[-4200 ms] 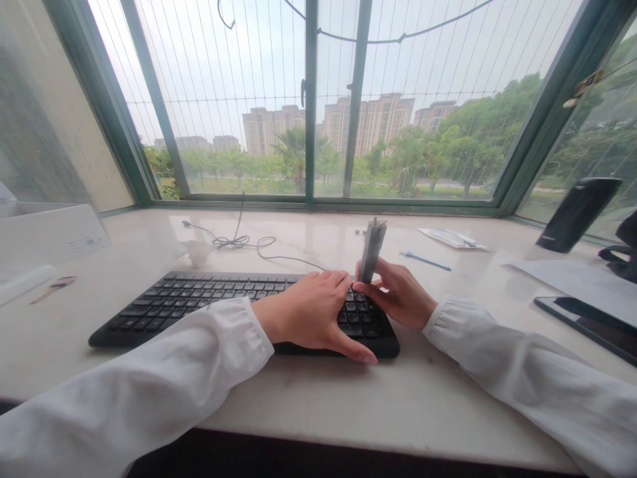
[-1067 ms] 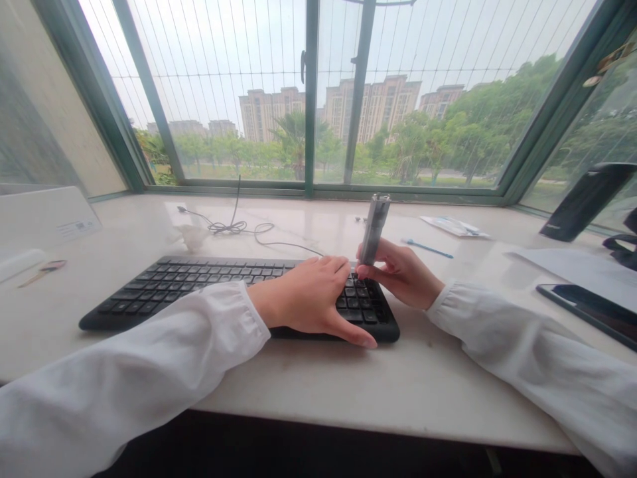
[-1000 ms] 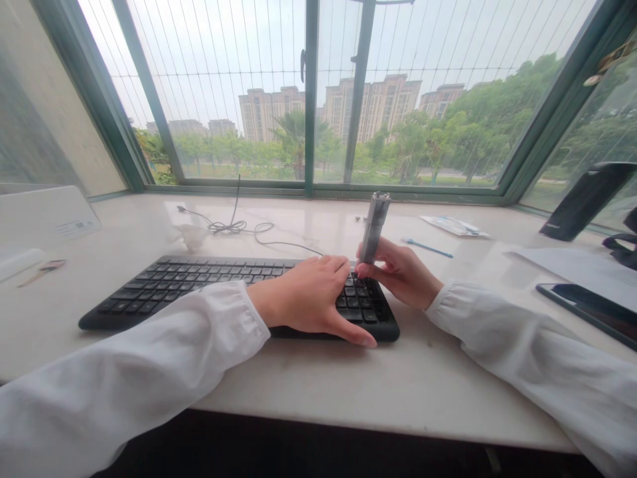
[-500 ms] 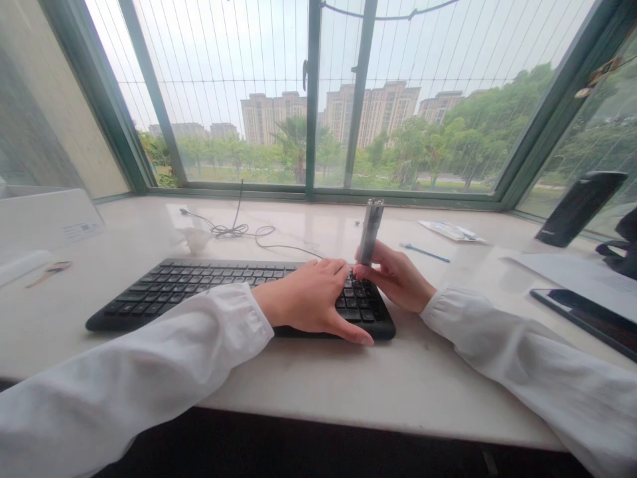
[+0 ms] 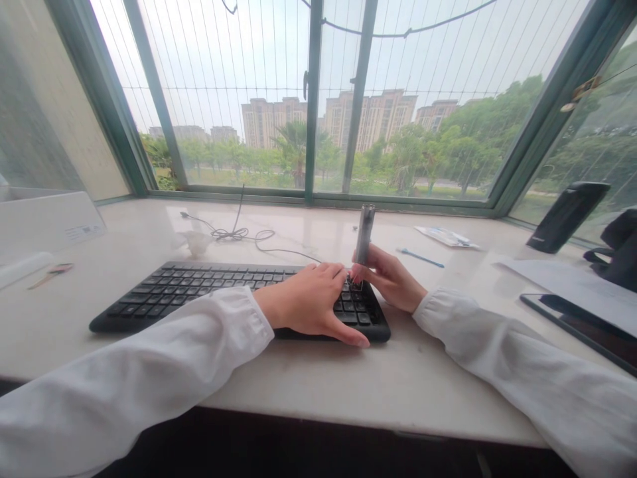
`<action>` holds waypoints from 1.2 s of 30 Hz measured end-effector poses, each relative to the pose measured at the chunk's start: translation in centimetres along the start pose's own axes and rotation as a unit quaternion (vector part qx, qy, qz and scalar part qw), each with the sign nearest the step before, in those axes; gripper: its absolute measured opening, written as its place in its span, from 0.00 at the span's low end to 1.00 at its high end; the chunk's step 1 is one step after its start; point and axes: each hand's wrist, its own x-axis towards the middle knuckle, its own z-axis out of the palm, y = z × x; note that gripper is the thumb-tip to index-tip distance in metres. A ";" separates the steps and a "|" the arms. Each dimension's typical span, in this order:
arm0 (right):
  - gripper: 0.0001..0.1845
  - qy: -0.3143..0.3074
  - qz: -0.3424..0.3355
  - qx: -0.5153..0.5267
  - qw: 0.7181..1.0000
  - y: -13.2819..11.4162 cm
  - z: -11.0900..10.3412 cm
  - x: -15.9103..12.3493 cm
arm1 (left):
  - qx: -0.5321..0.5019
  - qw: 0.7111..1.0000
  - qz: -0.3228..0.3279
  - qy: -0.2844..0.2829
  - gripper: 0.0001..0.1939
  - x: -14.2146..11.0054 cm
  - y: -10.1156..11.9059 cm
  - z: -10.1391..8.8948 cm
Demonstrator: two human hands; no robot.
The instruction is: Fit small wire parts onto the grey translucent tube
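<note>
A black keyboard (image 5: 194, 282) lies on the white tabletop, its right end under my hands. My left hand (image 5: 308, 299) rests palm down across the right part of the keys, thumb stretched towards the front edge. In my right hand (image 5: 388, 275), thumb and fingers pinch a grey keycap puller (image 5: 365, 232), held nearly upright over the number keys. Thin light wires show at its lower end, against the keys. Whether a keycap sits in the wires cannot be made out.
Behind the keyboard lies its coiled cable (image 5: 231, 232). To the right are a thin blue stick (image 5: 423, 257), a small clear packet (image 5: 445, 237), paper (image 5: 562, 285), a phone (image 5: 572, 322) and a black upright case (image 5: 567, 218). A white box (image 5: 54, 219) and a small brush (image 5: 52, 273) are left.
The puller has shifted slightly left and turned more upright, and its wires now show over the keys. My left hand keeps its place on the keyboard. The view has tilted a little.
</note>
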 end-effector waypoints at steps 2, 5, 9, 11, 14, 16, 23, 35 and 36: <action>0.16 0.002 -0.002 -0.023 1.000 -0.1 0.0 -0.2 | 0.000 1.000 -0.002 0.002 0.57 0.0 0.1 0.0; 0.12 -0.008 -0.012 -0.104 0.994 -0.3 -0.2 -0.6 | -0.003 1.000 -0.002 0.007 0.54 0.0 0.2 0.0; 0.10 -0.015 -0.028 -0.158 0.987 -0.5 -0.2 -0.9 | -0.006 1.000 0.003 0.010 0.53 -0.1 0.2 0.1; 0.10 -0.012 -0.031 -0.153 0.988 -0.5 -0.2 -0.8 | -0.004 1.000 0.002 0.010 0.54 -0.1 0.2 0.2; 0.11 -0.002 -0.028 -0.143 0.989 -0.4 -0.2 -0.7 | -0.003 1.000 0.001 0.010 0.54 -0.1 0.1 0.2; 0.11 0.003 -0.025 -0.130 0.991 -0.4 -0.1 -0.7 | -0.004 1.000 0.000 0.011 0.55 0.0 0.1 0.2; 0.11 0.009 -0.012 -0.067 0.998 -0.1 0.0 -0.5 | -0.001 1.000 -0.002 0.011 0.56 0.0 0.0 0.3; 0.16 0.007 0.010 -0.002 1.000 -0.1 0.1 -0.2 | -0.012 1.000 -0.004 0.005 0.58 -0.1 -0.1 0.4; 0.16 0.009 0.007 -0.015 1.000 -0.2 0.2 -0.2 | -0.013 1.000 -0.004 0.007 0.58 -0.1 -0.1 0.4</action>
